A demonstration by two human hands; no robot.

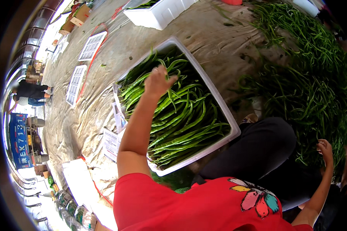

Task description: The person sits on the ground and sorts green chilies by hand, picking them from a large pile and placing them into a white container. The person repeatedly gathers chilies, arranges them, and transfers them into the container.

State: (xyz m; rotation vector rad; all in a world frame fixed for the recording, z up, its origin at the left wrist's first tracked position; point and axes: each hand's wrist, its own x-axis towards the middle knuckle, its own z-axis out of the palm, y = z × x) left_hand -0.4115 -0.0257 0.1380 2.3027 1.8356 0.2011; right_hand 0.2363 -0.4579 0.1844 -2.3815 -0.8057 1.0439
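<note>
Long green chili peppers [185, 125] lie in rows inside a white foam box [216, 90], mostly side by side. My left hand [157, 81] is over the far part of these peppers, slightly blurred. Its thumb stands apart from the fingers, and some peppers lie right beneath it. Off to the right, my right hand [325, 149] is at the near edge of a big heap of green chili peppers [300, 92]. The fingers there are curled together, and a thin green pepper end seems to show at their tips; the rest is hard to make out.
Another white foam box [160, 14] with peppers stands beyond. Two white slatted panels [76, 85] and a red cord lie on the plastic ground sheet [61, 134]. My bent knee [273, 133] is beside the near box. People [31, 90] and a blue vehicle panel [19, 138] are at far left.
</note>
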